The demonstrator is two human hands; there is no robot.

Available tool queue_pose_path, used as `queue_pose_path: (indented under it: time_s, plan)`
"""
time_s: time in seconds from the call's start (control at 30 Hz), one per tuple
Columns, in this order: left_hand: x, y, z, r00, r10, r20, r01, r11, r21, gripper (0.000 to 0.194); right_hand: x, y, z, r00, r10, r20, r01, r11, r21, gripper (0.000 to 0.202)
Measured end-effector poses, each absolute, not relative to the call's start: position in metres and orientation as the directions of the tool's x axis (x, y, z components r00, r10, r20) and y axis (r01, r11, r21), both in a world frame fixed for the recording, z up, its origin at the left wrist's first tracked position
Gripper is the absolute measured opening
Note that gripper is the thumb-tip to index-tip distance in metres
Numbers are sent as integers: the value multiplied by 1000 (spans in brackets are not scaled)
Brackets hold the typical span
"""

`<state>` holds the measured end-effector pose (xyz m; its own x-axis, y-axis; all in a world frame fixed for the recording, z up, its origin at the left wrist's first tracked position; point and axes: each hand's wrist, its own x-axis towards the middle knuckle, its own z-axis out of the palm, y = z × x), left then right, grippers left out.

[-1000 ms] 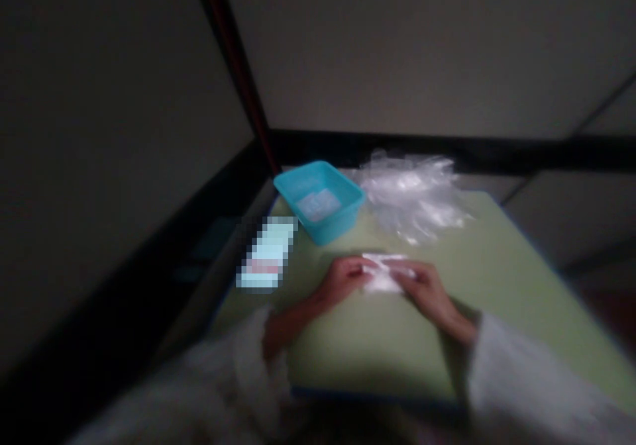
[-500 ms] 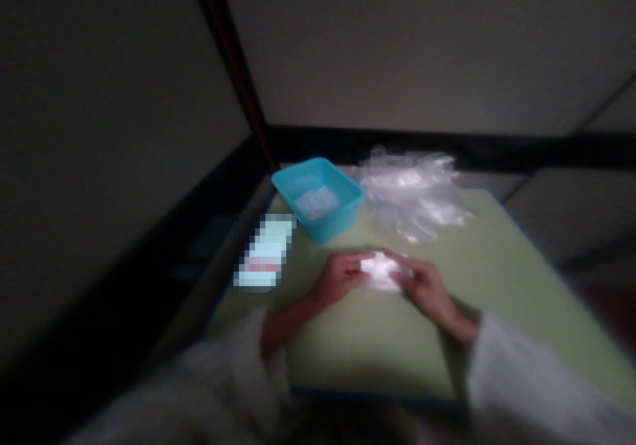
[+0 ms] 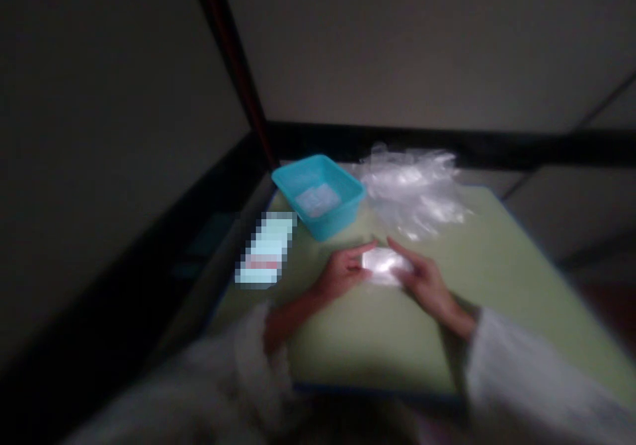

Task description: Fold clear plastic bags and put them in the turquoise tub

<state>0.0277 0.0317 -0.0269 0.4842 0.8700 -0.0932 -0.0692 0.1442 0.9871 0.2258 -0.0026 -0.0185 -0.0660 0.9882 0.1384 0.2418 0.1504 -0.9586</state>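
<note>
The left hand [image 3: 342, 273] and right hand [image 3: 428, 286] grip opposite ends of a shiny plastic packet [image 3: 381, 261] over the green table [image 3: 368, 346], its long axis running left to right. Beyond, a turquoise plastic basin [image 3: 338, 222] contains flat, pale packets [image 3: 318, 200].

The sleeves [image 3: 527, 365] are wide and whitish — plain, soft-looking, the left with a thick cuff [image 3: 250, 359].

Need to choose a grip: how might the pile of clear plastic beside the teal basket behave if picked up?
The pile of clear plastic looks floppy, given its wrinkles and ragged outline. It is probably light for its bulk, since it appears thin and see-through. The glossy highlights suggest it may be slippery.
</note>
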Motion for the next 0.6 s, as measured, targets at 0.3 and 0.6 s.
queue_pose_path:
  time_s: [0.3,0.6]
  plan:
    - [25,33,-21,478,875,-78,5,87,996,80,224,-3,-19,-82,991,107,194,122,-973,55]
    - [26,31,-11,415,898,-145,-8,163,987,67,225,-2,-17,-19,993,120,206,121,-971,54]
